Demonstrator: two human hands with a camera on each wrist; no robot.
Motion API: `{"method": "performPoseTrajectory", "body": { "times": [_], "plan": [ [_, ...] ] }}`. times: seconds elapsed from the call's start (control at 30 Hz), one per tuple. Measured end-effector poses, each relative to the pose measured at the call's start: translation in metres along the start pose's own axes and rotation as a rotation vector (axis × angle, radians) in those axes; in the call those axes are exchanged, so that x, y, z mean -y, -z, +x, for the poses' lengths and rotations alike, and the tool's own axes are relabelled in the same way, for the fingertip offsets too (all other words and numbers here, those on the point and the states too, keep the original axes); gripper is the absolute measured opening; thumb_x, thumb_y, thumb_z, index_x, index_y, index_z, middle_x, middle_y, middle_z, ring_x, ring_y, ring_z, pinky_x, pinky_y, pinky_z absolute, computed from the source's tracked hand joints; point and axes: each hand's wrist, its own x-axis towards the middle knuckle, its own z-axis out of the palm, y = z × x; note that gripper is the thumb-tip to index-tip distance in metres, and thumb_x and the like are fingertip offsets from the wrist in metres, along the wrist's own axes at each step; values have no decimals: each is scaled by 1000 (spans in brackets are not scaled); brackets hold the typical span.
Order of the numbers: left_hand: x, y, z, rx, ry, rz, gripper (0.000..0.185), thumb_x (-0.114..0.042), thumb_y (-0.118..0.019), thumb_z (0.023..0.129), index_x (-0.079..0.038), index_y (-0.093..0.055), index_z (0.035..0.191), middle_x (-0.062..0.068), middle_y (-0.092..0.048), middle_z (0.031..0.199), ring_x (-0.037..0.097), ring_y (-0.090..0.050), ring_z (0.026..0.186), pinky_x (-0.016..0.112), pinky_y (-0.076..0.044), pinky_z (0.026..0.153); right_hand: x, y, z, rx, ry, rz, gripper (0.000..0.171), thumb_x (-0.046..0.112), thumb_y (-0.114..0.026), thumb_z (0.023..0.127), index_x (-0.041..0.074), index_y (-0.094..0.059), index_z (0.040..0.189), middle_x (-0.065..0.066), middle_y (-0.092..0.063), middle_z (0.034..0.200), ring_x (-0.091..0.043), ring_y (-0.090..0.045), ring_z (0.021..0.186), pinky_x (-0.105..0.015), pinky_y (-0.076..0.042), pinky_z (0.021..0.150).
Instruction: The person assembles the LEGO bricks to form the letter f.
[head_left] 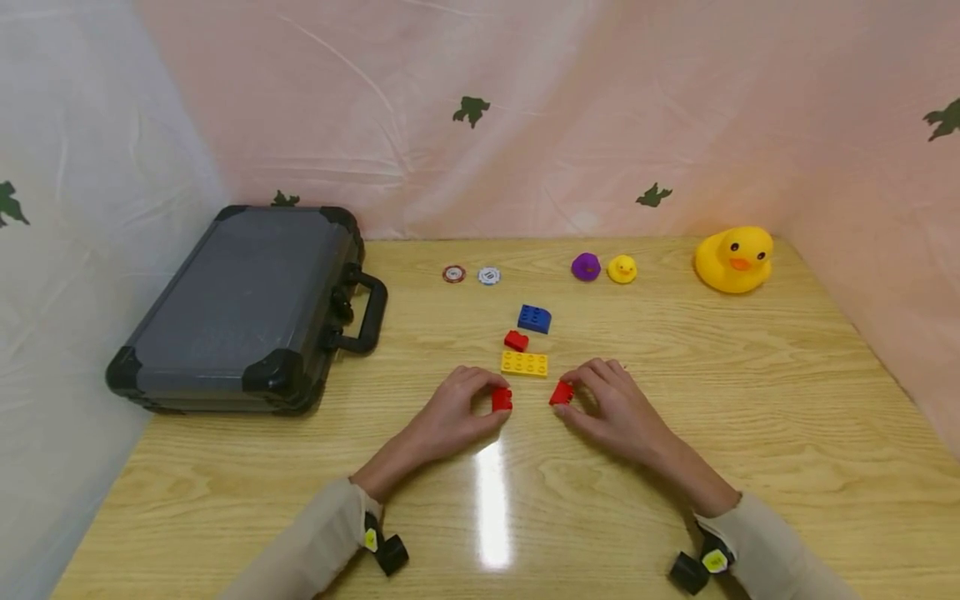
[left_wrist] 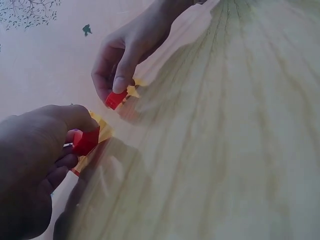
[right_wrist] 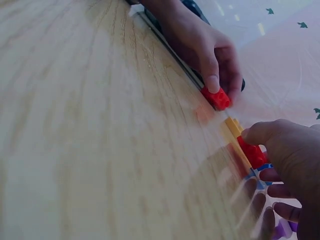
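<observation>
My left hand (head_left: 457, 408) pinches a small red brick (head_left: 502, 399) low over the wooden table (head_left: 750, 433); the same brick (left_wrist: 86, 142) shows between thumb and fingers in the left wrist view. My right hand (head_left: 607, 404) pinches a second red brick (head_left: 561, 392), seen close in the right wrist view (right_wrist: 252, 152). The two bricks are a short gap apart. Just beyond them lie a flat yellow brick (head_left: 524, 363), a third red brick (head_left: 516, 340) and a blue brick (head_left: 534, 318).
A closed grey case (head_left: 240, 308) with a black handle lies at the left. Along the back stand two poker chips (head_left: 471, 274), a purple duck (head_left: 586, 267), a small yellow duck (head_left: 622, 269) and a large yellow duck (head_left: 735, 259). Plastic sheeting walls the table.
</observation>
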Motion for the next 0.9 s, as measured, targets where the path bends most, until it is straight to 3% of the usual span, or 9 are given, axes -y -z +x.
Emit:
{"method": "performPoseTrajectory", "body": {
  "times": [0.27,0.4,0.7,0.9],
  "plan": [
    [-4,-2,2,8,91,-129,34,-15,-78,93,-4,-68,123,8,-69,120,21,-63,112,41,-50,99,0,1,1,9,-20,30,35,26,-82,91,8,-70,119,-5,-66,115,-24,-55,105,-47,-47,91],
    [-5,-2,1,18,122,-122,38,-20,-78,94,-6,-66,127,8,-69,125,22,-61,118,42,-48,102,0,2,1,16,-34,33,35,27,-81,92,8,-70,120,-6,-67,117,-25,-56,107,-48,-47,94],
    [-3,-3,-1,5,33,-6,34,-21,-79,94,-7,-69,123,5,-67,122,24,-54,115,44,-45,101,2,4,1,38,-43,46,34,26,-79,93,9,-69,121,-5,-67,118,-25,-56,109,-49,-48,96],
    [-1,-2,0,24,46,-20,33,-23,-78,95,-9,-69,123,2,-66,120,20,-54,112,43,-46,99,4,5,1,40,-16,72,34,22,-80,93,7,-68,121,-4,-68,116,-24,-58,111,-49,-50,96]
  ]
}}
